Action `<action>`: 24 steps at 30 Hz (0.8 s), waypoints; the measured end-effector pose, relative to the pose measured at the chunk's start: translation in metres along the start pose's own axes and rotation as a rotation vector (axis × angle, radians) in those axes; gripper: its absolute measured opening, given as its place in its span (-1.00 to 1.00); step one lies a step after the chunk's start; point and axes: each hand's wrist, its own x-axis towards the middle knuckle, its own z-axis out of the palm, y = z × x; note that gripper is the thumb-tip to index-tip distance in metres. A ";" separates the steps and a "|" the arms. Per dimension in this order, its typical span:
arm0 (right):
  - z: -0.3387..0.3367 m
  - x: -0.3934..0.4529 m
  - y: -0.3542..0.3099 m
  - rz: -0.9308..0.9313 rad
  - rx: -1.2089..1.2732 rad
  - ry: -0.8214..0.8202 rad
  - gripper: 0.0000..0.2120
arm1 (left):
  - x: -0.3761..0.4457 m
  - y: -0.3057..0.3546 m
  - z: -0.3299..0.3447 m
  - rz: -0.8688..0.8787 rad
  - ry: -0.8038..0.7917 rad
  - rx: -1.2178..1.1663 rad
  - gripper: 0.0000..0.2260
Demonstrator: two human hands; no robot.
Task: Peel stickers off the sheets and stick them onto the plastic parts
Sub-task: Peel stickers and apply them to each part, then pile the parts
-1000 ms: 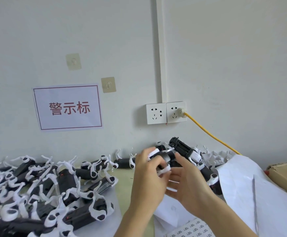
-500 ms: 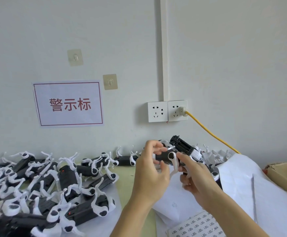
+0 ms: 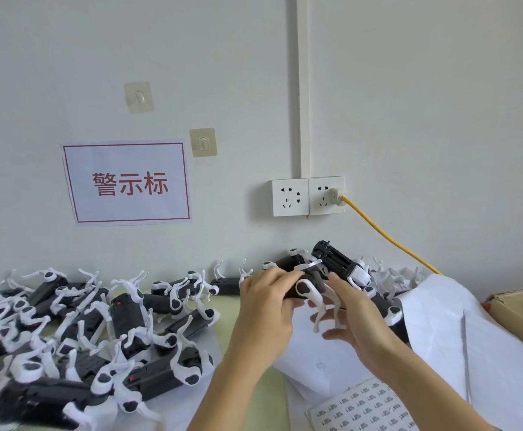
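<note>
Hands (image 3: 268,301) (image 3: 352,318) grip plastic part (image 3: 308,289) above sticker sheet (image 3: 363,407).

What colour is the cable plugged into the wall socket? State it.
Yellow: the cable runs down to the right from the right wall socket, clearest in the head view.

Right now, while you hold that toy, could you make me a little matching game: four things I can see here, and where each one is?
Things:
1. sticker sheet
2. yellow cable
3. red-lettered sign
4. cardboard box

Places:
A. taped to the wall at the left
B. at the table's right edge
C. plugged into the right wall socket
D. flat on the table below the hands

Pairs: 1-D, 2-C, 3-A, 4-B
</note>
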 end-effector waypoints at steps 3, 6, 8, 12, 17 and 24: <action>-0.008 0.007 0.011 0.029 -0.303 0.153 -0.75 | 0.000 -0.012 0.002 -0.067 0.080 0.081 -0.66; -0.015 0.011 0.022 0.057 -0.767 0.141 -0.87 | -0.002 -0.024 0.004 -0.150 0.067 0.162 -0.65; -0.009 0.010 0.026 0.101 -0.944 0.122 -0.71 | -0.005 -0.028 0.006 -0.196 0.050 0.205 -0.70; 0.004 0.005 0.037 0.101 -1.190 0.131 -0.46 | -0.009 -0.031 0.010 -0.285 -0.037 0.304 -0.69; 0.010 0.005 0.044 0.234 -1.201 0.022 -0.43 | -0.011 -0.029 0.012 -0.364 -0.038 0.366 -0.62; -0.002 0.008 0.038 0.211 -1.158 0.021 -0.49 | -0.011 -0.029 0.015 -0.378 -0.063 0.419 -0.63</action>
